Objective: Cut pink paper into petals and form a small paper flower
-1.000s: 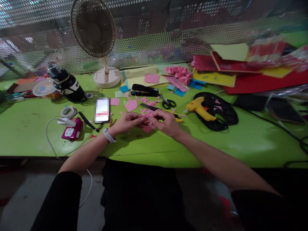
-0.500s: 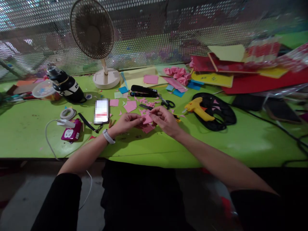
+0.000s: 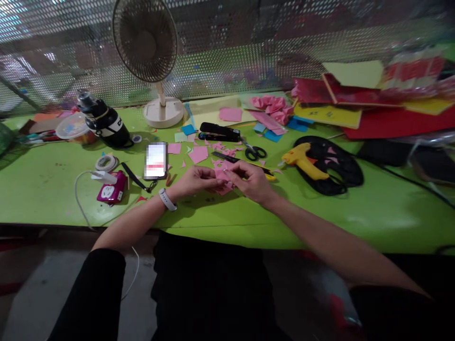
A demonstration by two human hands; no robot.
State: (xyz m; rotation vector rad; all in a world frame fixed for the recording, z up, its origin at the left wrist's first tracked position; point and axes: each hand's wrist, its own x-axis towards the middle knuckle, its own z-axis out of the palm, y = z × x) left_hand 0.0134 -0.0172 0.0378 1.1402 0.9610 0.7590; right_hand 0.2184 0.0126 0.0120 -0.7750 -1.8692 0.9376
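Note:
Between my two hands is a small piece of pink paper, pinched from both sides just above the green table. My left hand is closed on its left edge, thumb and fingers together. On the paper's right side, the fingertips of my right hand pinch it. More pink paper lies under and behind the hands. A box cutter with a yellow handle lies partly hidden behind my right hand. Black-handled scissors, a black stapler and a square of pink paper lie just beyond.
A yellow glue gun rests on a black pad at right. To the left are a phone, a purple power bank, a tape roll and a black bottle. A fan and folded pink flowers stand behind.
The view has shifted, so things on the table appear farther right. My right hand's fingers have come closer to the left hand over the pink paper.

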